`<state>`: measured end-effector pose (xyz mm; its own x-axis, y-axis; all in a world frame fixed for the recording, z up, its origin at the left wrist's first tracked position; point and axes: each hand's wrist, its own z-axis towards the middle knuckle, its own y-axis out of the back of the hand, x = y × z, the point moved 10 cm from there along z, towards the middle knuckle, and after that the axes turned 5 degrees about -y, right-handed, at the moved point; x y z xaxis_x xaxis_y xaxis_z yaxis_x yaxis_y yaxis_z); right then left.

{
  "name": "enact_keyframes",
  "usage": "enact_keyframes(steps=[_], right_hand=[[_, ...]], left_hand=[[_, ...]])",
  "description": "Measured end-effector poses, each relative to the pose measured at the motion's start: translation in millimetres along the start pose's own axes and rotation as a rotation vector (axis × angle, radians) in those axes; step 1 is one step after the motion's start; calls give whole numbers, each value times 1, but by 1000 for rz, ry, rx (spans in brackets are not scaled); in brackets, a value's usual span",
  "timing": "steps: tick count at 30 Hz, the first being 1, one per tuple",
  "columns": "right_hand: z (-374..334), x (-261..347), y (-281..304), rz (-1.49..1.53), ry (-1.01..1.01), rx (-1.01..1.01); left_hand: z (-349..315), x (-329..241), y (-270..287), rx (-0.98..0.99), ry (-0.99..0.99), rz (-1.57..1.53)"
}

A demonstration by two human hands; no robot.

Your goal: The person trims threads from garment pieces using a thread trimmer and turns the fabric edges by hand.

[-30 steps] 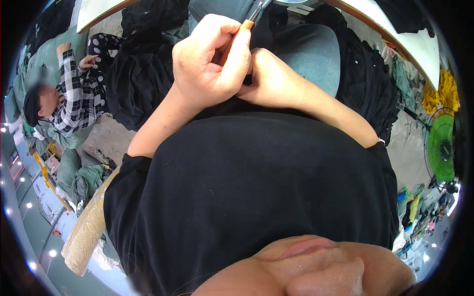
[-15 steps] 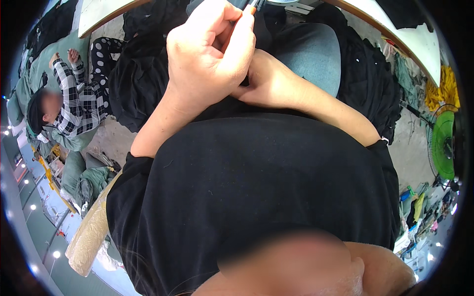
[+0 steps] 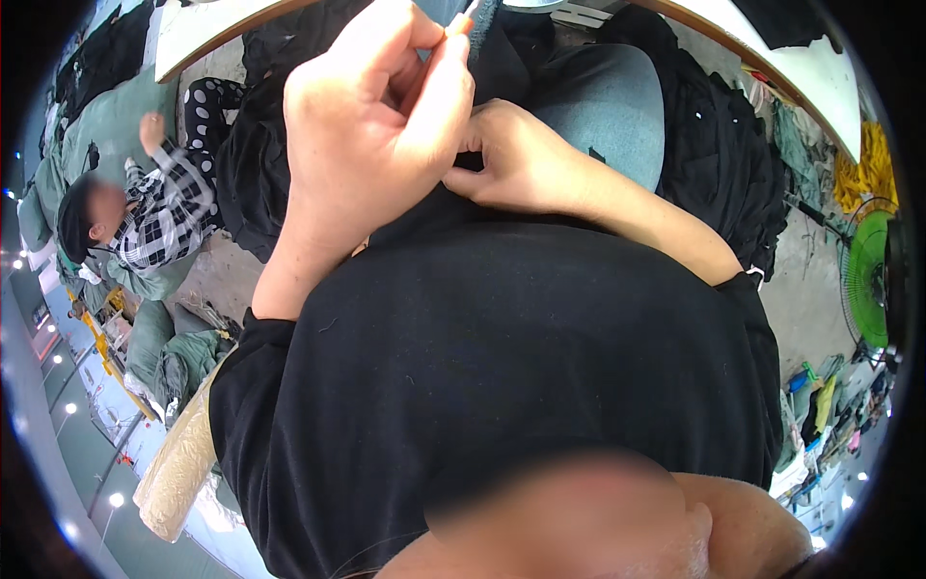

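My left hand [image 3: 376,111] is raised near the top of the view, with the thumb and bent forefinger pinched together. Between their tips is a slim, small tool [image 3: 459,23] with an orange part and a pale, thin end; its exact kind is unclear. Lower and just to the right, my right hand [image 3: 521,159] curls with thumb and forefinger bent toward each other. Its fingertips are partly behind my left hand, so what they grip cannot be made out. Black cloth [image 3: 420,224] lies in my lap beneath both hands, beside my knee in blue-grey trousers [image 3: 608,111].
Black fabric piles [image 3: 256,169] [image 3: 714,145] lie on both sides of me. White table edges [image 3: 217,34] [image 3: 801,82] curve in at the upper corners. A person in a checked shirt [image 3: 169,207] sits at left. A green fan [image 3: 868,280] and yellow cloth [image 3: 865,174] are at right.
My left hand has shifted left with the tool, uncovering more of my right hand, whose thumb-forefinger gap looks wider. The person at left has moved an arm.
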<state>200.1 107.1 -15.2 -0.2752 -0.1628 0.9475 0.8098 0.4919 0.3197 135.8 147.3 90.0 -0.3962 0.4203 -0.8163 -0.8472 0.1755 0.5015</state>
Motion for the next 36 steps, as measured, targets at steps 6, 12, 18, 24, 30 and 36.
enact_keyframes(steps=[6, 12, 18, 24, 30, 36], right_hand=[[-1, -1, 3, -16, 50, -116], [0, -9, 8, -103, 12, -152], [4, -26, 6, -199, -170, -78], [7, -32, 3, -230, -159, -78], [6, -31, 7, -180, -98, -120], [3, -24, 12, -166, -60, -138]], left_hand=[[-6, -8, -1, 48, -97, 153], [-6, -4, -4, 23, -91, 158], [4, -10, -14, -20, -105, 169], [13, -14, -19, 1, -117, 167], [27, -33, -23, -14, -192, 211], [40, -40, -27, 7, -159, 268]])
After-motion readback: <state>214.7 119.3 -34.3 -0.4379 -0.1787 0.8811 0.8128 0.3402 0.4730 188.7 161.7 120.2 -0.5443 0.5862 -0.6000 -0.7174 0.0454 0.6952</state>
